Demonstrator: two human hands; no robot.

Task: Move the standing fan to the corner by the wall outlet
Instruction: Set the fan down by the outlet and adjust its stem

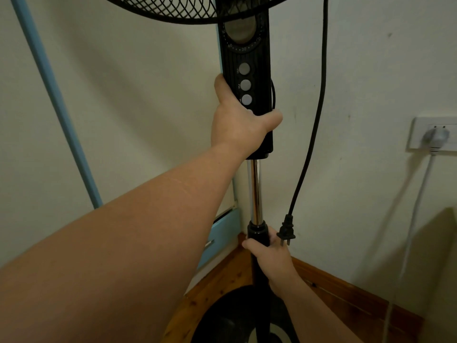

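A black standing fan (256, 53) stands upright in the room corner, its grille cut off at the top edge. My left hand (238, 122) grips the lower end of its control panel, below the grey speed buttons. My right hand (268, 258) grips the black collar where the chrome pole (256, 189) enters the lower tube. The round black base (235, 315) sits on the wooden floor. The fan's black cord (317, 107) hangs down the right side, its plug (286, 232) dangling loose beside my right hand. A white wall outlet (420, 134) is on the right wall.
A grey plug (436, 137) with a white cable (418, 201) sits in the outlet and trails down the wall. Light blue trim (57, 102) runs along the left wall. A wooden skirting board (346, 288) lines the right wall's foot. A pale object (440, 256) stands at the right edge.
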